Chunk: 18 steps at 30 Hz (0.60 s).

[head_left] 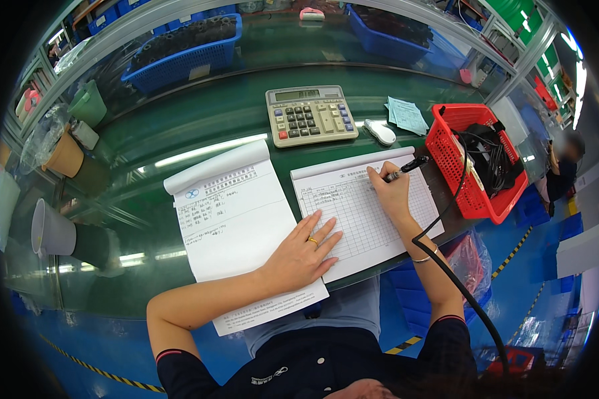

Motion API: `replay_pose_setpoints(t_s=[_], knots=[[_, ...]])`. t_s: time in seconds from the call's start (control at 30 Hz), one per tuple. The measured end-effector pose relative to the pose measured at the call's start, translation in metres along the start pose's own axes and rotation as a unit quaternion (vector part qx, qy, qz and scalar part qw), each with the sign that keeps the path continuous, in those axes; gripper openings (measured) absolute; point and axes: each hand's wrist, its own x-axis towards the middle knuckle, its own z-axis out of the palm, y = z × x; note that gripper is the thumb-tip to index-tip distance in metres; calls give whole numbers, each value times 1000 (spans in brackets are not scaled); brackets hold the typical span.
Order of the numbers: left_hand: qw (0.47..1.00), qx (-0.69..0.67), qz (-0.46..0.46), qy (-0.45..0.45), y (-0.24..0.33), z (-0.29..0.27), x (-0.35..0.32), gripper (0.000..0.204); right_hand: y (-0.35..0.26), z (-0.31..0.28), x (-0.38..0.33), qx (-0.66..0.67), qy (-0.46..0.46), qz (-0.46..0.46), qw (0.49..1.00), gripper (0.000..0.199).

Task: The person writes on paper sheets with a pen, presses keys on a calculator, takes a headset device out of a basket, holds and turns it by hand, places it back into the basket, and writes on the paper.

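Pinched in our right hand (393, 193) is a black pen (406, 167), fingers closed around its lower barrel. Its tip meets the upper part of the gridded form (373, 233), and its long axis slants up and away to the right. Our left hand (303, 256) lies flat and open, holding nothing, pressing the form's near left corner beside the second printed sheet (233, 226). A calculator (310, 114) sits beyond, a red basket (469, 166) to the right. We cannot see the pen's tip behind the fingers.
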Motion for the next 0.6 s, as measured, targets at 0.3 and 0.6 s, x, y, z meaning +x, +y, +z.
replay_pose_setpoints(t_s=[0.3, 0.6], knots=[[1000, 0, -1, 3, 0, 0, 0, 43, 3, -1, 0, -10, 1, 4, 1000, 40], [1000, -5, -3, -3, 0, 2, -2, 44, -1, 0, -2, 4, 6, 12, 1000, 39]])
